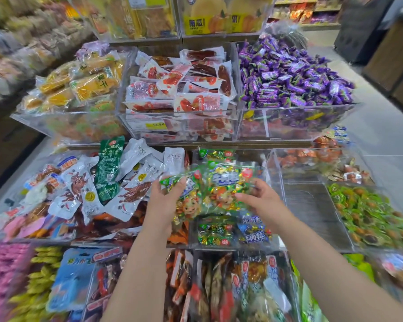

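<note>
Clear acrylic bins [312, 107] rise in stepped tiers on a shop display [219, 144] and fill most of the view. Grey floor [382, 126] shows past the display's right edge.

In the upper tier, purple sweets [293, 73] are heaped in the right-hand bin. Red packets [179, 89] are stacked in the middle bin, and yellow packs [84, 82] are piled in the left bin. One tier down, at the left, white pouches [135, 159] lie jumbled with a green pouch [108, 168] among them. Green sweets [370, 214] fill the bin at the right edge of that tier. The nearest tier, along the bottom edge, holds mixed packs [219, 287] too blurred to tell apart.

A see-through bag [219, 189] of bright wrapped sweets, printed in green, blue and gold, is held in the air above the middle bin of the second tier. It lies roughly flat and crosswise. The left hand [165, 198] grasps the bag's left end, with the thumb on top and the fingers curled beneath. The right hand [258, 198] grasps its right end, with the thumb lying over the top. Its fingers are hidden under the bag.

Directly below, in the same bin, lie a green bag [215, 235] and a blue bag [254, 235], side by side and touching. A small yellow price label [156, 125] sits on the front wall of the red packets' bin.
</note>
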`<state>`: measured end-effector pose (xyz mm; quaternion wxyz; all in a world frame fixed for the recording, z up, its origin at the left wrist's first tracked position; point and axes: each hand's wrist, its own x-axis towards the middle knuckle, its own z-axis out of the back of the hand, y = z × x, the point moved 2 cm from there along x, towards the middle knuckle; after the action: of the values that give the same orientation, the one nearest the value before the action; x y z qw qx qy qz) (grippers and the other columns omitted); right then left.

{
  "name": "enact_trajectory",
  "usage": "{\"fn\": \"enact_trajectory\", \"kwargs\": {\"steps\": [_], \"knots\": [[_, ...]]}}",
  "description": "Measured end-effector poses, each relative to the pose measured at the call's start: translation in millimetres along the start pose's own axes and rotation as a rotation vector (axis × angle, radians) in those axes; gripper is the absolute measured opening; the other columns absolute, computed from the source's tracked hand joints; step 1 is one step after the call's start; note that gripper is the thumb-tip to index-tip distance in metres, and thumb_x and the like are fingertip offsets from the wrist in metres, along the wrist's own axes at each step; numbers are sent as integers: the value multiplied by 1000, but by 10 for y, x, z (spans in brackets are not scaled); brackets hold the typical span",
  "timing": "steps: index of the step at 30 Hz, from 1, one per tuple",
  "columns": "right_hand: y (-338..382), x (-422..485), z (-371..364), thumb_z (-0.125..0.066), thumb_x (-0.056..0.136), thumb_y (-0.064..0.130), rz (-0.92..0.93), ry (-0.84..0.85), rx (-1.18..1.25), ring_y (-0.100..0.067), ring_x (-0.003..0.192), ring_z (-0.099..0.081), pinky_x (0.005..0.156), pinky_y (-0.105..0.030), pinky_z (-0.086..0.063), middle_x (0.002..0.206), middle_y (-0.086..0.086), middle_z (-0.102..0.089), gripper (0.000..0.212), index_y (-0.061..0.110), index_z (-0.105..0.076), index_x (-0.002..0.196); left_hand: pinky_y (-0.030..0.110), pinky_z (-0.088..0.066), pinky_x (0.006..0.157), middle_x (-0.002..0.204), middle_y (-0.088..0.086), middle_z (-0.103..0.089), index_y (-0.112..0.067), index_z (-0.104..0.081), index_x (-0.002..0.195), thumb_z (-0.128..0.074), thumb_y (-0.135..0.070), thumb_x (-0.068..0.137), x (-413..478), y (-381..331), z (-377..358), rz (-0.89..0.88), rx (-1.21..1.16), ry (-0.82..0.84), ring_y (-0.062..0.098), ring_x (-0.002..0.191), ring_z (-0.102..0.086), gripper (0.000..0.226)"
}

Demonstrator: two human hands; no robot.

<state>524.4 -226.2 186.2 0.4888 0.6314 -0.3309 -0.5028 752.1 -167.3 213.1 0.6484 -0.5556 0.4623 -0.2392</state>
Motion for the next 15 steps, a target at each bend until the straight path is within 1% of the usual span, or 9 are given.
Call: {"fn": "enact_trajectory", "kwargs": {"steps": [1, 3, 5, 8, 9, 11, 12, 13, 15], "knots": [[-37, 18, 74, -78, 73, 21, -5, -57, -7, -1, 64, -55, 55, -15, -45, 81, 9, -55, 41, 25, -54, 106, 54, -32, 105, 154, 2, -29, -32, -27, 146, -75, -51, 75, 28, 0, 63, -7, -26, -48, 27, 136, -34, 88], [-171, 104, 145, -80, 72, 24, -19, -124, -124, -7, 68, -53, 62, -23, -45, 78, 9, -53, 35, 24, -54, 97, 44, -34, 98, 152, 3, -32, -23, -31, 145, -75, -46, 77, 76, -27, 171, -35, -79, -133, 20, 128, -39, 85], [-304, 201, 76, -79, 73, 26, -17, -119, -252, -12, 78, -53, 71, -27, -44, 83, 8, -56, 32, 23, -54, 93, 37, -31, 93, 150, 5, -34, -16, -32, 144, -76, -41, 78, 110, -67, 230, -43, -109, -178, 14, 117, -37, 83], [-476, 372, -155, -75, 79, 24, 49, -139, -384, -11, 81, -54, 62, -17, -41, 86, 10, -58, 27, 25, -52, 91, 36, -30, 94, 145, 5, -38, -12, -35, 143, -77, -39, 77, 145, -88, 245, -49, -141, -191, 15, 115, -38, 83], [-510, 425, -221, -73, 81, 24, 62, -169, -432, -13, 81, -54, 60, -18, -39, 86, 9, -58, 26, 24, -50, 94, 35, -31, 94, 142, 4, -40, -11, -35, 144, -78, -38, 76, 147, -95, 243, -50, -150, -190, 15, 115, -39, 84], [-548, 505, -311, -70, 84, 25, 78, -226, -486, -15, 88, -55, 69, -23, -43, 94, 6, -59, 27, 22, -50, 102, 34, -33, 98, 131, 1, -45, -10, -37, 142, -79, -36, 75, 134, -92, 234, -44, -139, -186, 16, 114, -44, 84], [-552, 529, -337, -70, 83, 24, 91, -244, -508, -15, 90, -55, 74, -24, -44, 96, 6, -59, 28, 21, -51, 104, 36, -36, 100, 128, 0, -49, -10, -43, 138, -80, -34, 75, 135, -81, 230, -32, -121, -173, 17, 113, -49, 77], [-545, 539, -352, -72, 81, 25, 102, -257, -527, -15, 90, -54, 75, -23, -44, 96, 6, -57, 31, 21, -51, 103, 39, -42, 99, 125, 1, -55, -14, -53, 127, -80, -32, 75, 141, -70, 228, -24, -106, -149, 18, 110, -56, 62], [-544, 539, -358, -81, 71, 30, 93, -270, -561, -13, 90, -51, 76, -22, -43, 96, 6, -50, 47, 20, -49, 103, 38, -51, 85, 116, -1, -64, -27, -60, 102, -79, -29, 75, 129, -55, 217, -27, -90, -97, 13, 101, -62, 33]]}}
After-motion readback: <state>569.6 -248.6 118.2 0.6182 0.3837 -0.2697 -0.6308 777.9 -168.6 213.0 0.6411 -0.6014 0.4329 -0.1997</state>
